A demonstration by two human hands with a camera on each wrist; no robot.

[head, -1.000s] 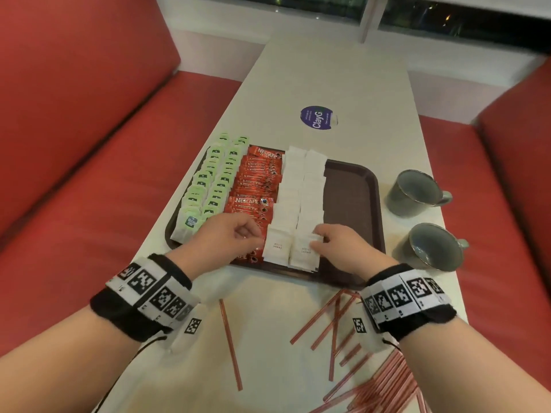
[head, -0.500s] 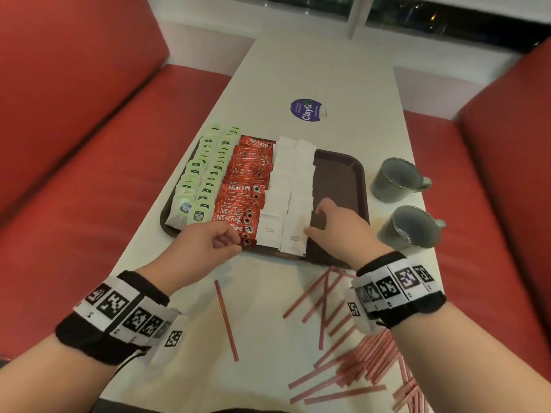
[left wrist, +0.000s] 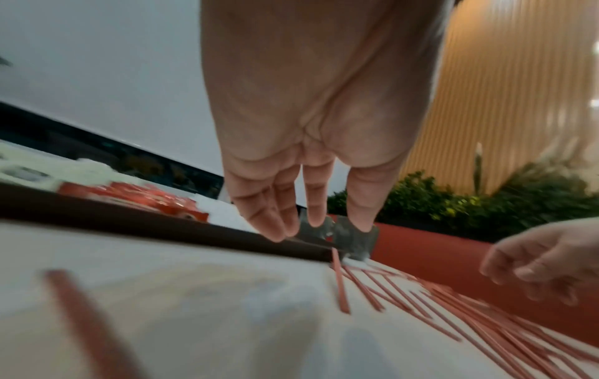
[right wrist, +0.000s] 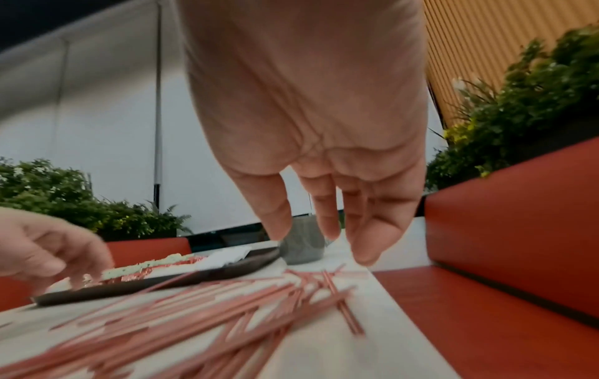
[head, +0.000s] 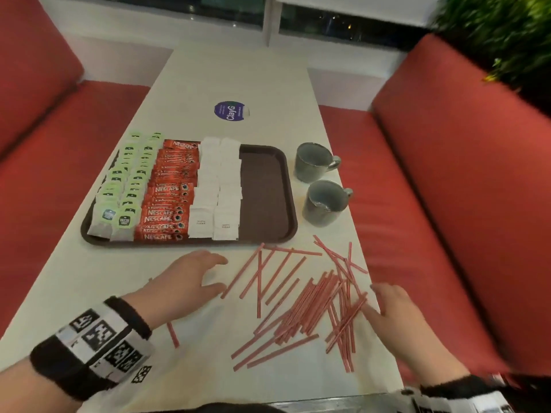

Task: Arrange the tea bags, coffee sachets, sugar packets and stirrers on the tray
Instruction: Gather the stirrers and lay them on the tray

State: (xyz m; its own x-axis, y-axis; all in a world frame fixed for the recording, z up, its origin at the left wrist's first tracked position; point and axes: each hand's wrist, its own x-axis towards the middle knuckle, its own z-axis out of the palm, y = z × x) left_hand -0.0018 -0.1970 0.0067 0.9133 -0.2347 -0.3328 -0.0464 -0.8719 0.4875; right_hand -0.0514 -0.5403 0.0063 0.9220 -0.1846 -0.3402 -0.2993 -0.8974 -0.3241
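Observation:
A dark brown tray [head: 265, 192] holds rows of green tea bags [head: 125, 186], red coffee sachets [head: 170, 192] and white sugar packets [head: 219, 186]; its right strip is bare. Several pink stirrers [head: 310, 299] lie scattered on the white table in front of the tray. My left hand [head: 205, 275] hovers open at the left edge of the stirrers, holding nothing. My right hand [head: 384, 302] is open at the right edge of the pile, fingers spread over it. The wrist views show the left hand [left wrist: 311, 218] and the right hand [right wrist: 327, 238] empty above the table.
Two grey cups [head: 323, 201] stand right of the tray near the table edge. A lone stirrer [head: 173, 335] lies by my left wrist. A round purple sticker [head: 231, 111] sits further back. Red benches [head: 447, 204] flank the table.
Both hands have left the tray and drawn back to the stirrers on the table. The head view has tilted down and right.

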